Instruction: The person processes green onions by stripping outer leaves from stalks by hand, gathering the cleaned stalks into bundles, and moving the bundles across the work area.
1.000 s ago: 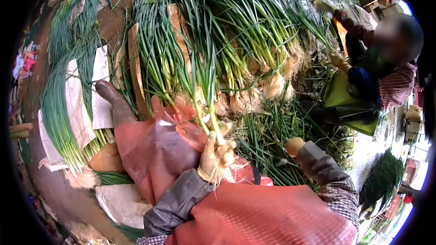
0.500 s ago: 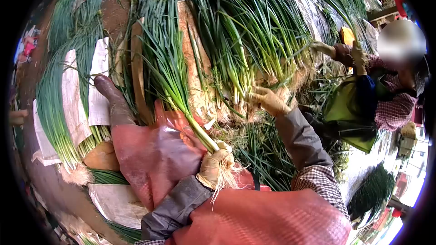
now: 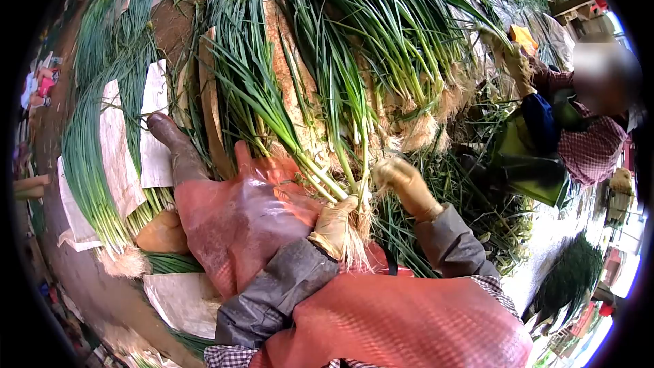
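And the left hand [image 3: 332, 229] has its grip closed around green onions [image 3: 323, 180] by the roots [image 3: 355, 248]; right hand [image 3: 400, 182] blurs beside them, grip impossible to tell!

The other person's head [image 3: 605, 78] is blurred. The right hand [image 3: 402, 180] is blurred too, so its fingers are not clear. Stalks [image 3: 324, 180] and roots [image 3: 357, 249] hide some fingers of the left hand [image 3: 334, 225]. The bottom edge cuts the red apron [image 3: 402, 320].

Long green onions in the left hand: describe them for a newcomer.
Find the wide red apron at the bottom, then the yellow-gloved left hand above it. It grips the green onions; unlike the piled ones, their pale roots dangle against red.
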Motion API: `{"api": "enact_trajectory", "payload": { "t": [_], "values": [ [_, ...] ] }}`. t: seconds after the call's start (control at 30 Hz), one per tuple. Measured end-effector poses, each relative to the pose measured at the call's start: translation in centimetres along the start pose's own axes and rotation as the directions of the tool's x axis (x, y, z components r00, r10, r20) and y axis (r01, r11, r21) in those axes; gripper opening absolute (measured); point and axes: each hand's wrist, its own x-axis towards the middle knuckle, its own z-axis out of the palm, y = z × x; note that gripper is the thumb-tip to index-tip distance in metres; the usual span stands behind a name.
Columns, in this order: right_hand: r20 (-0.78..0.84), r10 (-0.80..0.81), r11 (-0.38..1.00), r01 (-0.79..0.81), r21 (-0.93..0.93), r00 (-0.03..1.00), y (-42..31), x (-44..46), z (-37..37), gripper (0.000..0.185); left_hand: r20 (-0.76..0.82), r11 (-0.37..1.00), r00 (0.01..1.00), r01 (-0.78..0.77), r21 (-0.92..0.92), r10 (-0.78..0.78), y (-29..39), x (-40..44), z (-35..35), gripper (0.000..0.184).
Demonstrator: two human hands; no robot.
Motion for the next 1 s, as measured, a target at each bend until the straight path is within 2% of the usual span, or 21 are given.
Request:
{"api": "enact_trajectory", "payload": {
  "t": [0.03,0.07,0.13,0.17,0.2,0.3,0.33,0.4,0.43,0.47,0.53,0.6,0.67,0.73,0.77,0.8,0.83,0.87,0.9,0.97,1.0],
  "values": [
    [-0.070,0.069,0.988,-0.058,0.146,0.995,-0.7,0.2,-0.7,0.018,0.025,0.998,0.998,0.053,-0.038,-0.052,0.1,-0.1,-0.1,0.022],
    [-0.166,0.025,0.960,0.023,0.280,0.986,0.2,0.6,-1.4,0.022,0.030,0.998,0.998,0.058,-0.034,-0.057,0.2,-0.3,-0.1,0.022],
    [-0.165,0.105,0.992,-0.116,-0.055,0.981,-2.5,0.2,-0.7,0.026,0.184,1.000,0.982,0.026,0.016,-0.029,0.2,-0.7,0.0,0.018],
    [-0.060,0.183,0.975,-0.189,-0.117,0.981,-3.7,-0.2,0.7,0.026,0.153,0.998,0.988,-0.003,0.057,-0.006,0.1,-0.5,-0.1,0.021],
    [0.059,0.179,0.947,-0.156,-0.281,0.982,-3.4,0.0,1.4,0.027,0.153,0.998,0.988,0.002,0.061,-0.011,-0.2,-0.6,-0.1,0.021],
    [0.133,0.245,0.908,-0.179,-0.378,0.960,-3.6,0.1,2.7,0.034,0.148,0.983,0.985,0.058,0.175,-0.084,0.2,-1.9,1.4,0.018],
    [0.136,0.244,0.907,-0.176,-0.382,0.960,-4.1,-0.1,2.6,0.034,0.150,0.984,0.985,0.054,0.172,-0.080,0.1,-1.9,1.4,0.018],
    [0.180,0.297,0.797,-0.140,-0.587,0.938,-5.3,-1.1,1.6,0.032,0.087,0.987,0.996,-0.034,0.160,0.020,-0.5,-1.7,1.1,0.018],
    [0.211,0.307,0.776,-0.116,-0.620,0.928,-6.6,-2.0,1.3,0.030,0.115,0.979,0.993,-0.025,0.201,0.002,-0.4,-1.4,0.3,0.018],
    [0.232,0.291,0.804,-0.106,-0.585,0.928,-6.1,-3.0,0.3,0.032,0.153,0.983,0.988,-0.022,0.183,-0.006,-0.3,-1.0,-0.5,0.020],
    [0.255,0.318,0.862,-0.166,-0.479,0.913,-7.9,-5.8,-0.8,0.032,0.055,0.996,0.997,-0.050,0.073,0.046,-0.6,-1.4,1.1,0.021],
    [0.061,0.345,0.912,-0.319,-0.258,0.937,-8.3,-8.5,-3.4,0.029,0.071,0.992,0.996,-0.063,0.109,0.055,-0.7,-1.2,0.6,0.022],
    [0.067,0.329,0.932,-0.313,-0.180,0.942,-5.5,-10.6,-9.3,0.024,0.092,0.984,0.993,-0.085,0.154,0.071,-0.5,-0.8,-0.2,0.023],
    [-0.033,0.549,0.675,-0.466,-0.572,0.835,-2.0,-12.5,-13.0,0.026,0.133,0.965,0.984,-0.148,0.217,0.121,-0.9,-0.3,-1.1,0.028],
    [0.001,0.473,0.356,-0.190,-0.915,0.881,-0.9,-13.0,-13.5,0.031,0.191,0.973,0.980,-0.100,0.210,0.059,-0.6,-0.5,-1.1,0.030],
    [0.034,0.393,-0.108,0.083,-0.991,0.919,0.2,-13.5,-14.0,0.043,0.194,0.973,0.980,-0.094,0.212,0.053,-0.7,-0.5,-1.0,0.030],
    [-0.066,0.326,0.344,-0.184,-0.921,0.943,-1.2,-11.6,-10.4,0.056,0.172,0.967,0.982,-0.121,0.223,0.083,-1.0,-0.6,-0.9,0.030],
    [-0.166,0.254,0.745,-0.302,-0.595,0.953,-2.6,-9.7,-6.6,0.070,0.153,0.960,0.980,-0.157,0.231,0.123,-1.3,-0.5,-0.7,0.029],
    [-0.070,0.207,0.828,-0.213,-0.518,0.976,-4.3,-7.9,-3.7,0.070,0.164,0.951,0.979,-0.161,0.262,0.120,-1.3,-0.8,-0.5,0.031],
    [0.176,-0.054,0.870,0.133,-0.475,0.983,-4.0,-3.9,-0.1,0.071,0.178,0.940,0.974,-0.185,0.287,0.137,-1.5,-0.6,-1.2,0.032],
    [0.305,-0.041,0.880,0.179,-0.439,0.951,-3.3,-2.6,0.6,0.060,0.193,0.930,0.969,-0.207,0.303,0.153,-1.3,-0.8,-0.9,0.032]
  ]
}}
